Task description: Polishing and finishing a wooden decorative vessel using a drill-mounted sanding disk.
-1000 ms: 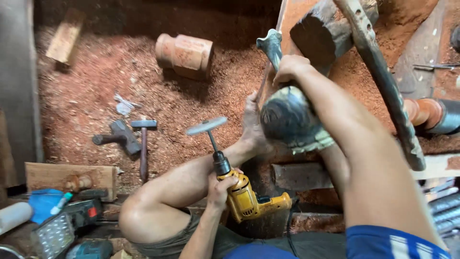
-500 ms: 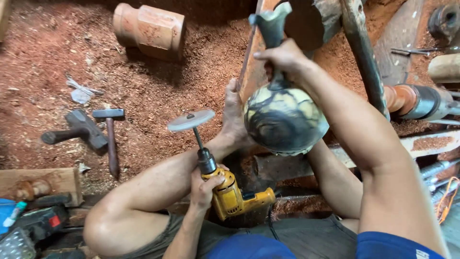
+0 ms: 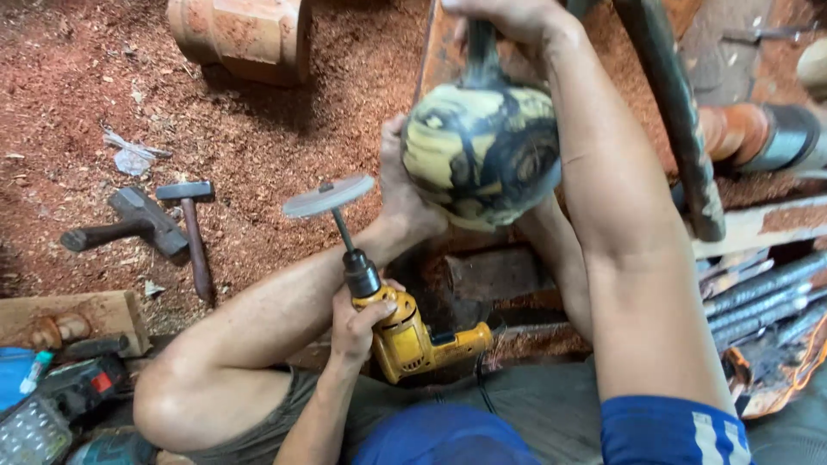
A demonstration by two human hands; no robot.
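Open sawdust-covered floor (image 3: 284,138) lies left of the work; two hammers (image 3: 185,232) rest there, well apart from the spinning disc (image 3: 329,196). To the right, room is cramped by a dark bar (image 3: 680,129) and stacked rods (image 3: 758,293). Left hand (image 3: 357,323) is wrapped closed around the yellow drill (image 3: 413,340), disc raised just beside the rounded yellow-black workpiece (image 3: 482,151). Right hand (image 3: 508,15) is clenched on the workpiece's dark neck at the top edge.

Place: woodworking workshop, floor level.
Floor: covered in red sawdust (image 3: 258,146).
Stock: turned wood block (image 3: 241,34) laid on the sawdust.
Tools: hammer (image 3: 191,232) and hatchet (image 3: 129,226) seen lying loose; yellow drill (image 3: 405,336) with disc (image 3: 329,196) fitted.
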